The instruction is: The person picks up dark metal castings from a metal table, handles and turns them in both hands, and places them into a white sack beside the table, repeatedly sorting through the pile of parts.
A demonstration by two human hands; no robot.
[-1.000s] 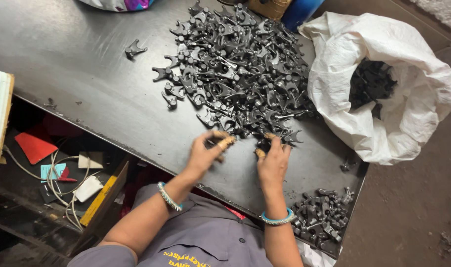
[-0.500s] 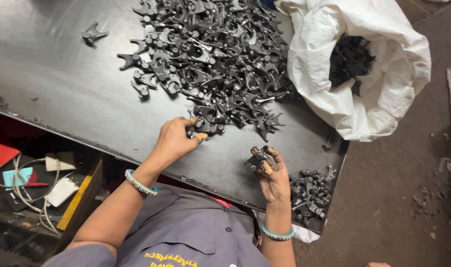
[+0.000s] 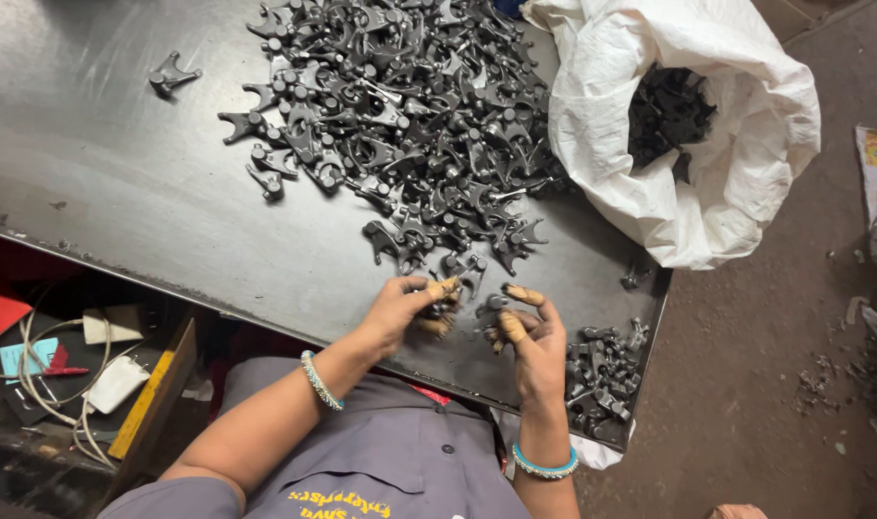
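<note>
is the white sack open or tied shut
Open. The white sack gapes at the top, and dark metal parts show inside its mouth.

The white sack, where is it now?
In the head view, the white sack sits at the table's far right end, against the pile of dark metal parts.

We have open dark tabletop point(image 3: 121, 183) to our left, with only a lone metal part point(image 3: 172, 73) far off. Ahead, the heap of forked metal parts point(image 3: 400, 115) blocks the way. The white sack point(image 3: 688, 144) walls the right; a smaller pile point(image 3: 602, 380), probably in a container, crowds the right corner.
</note>
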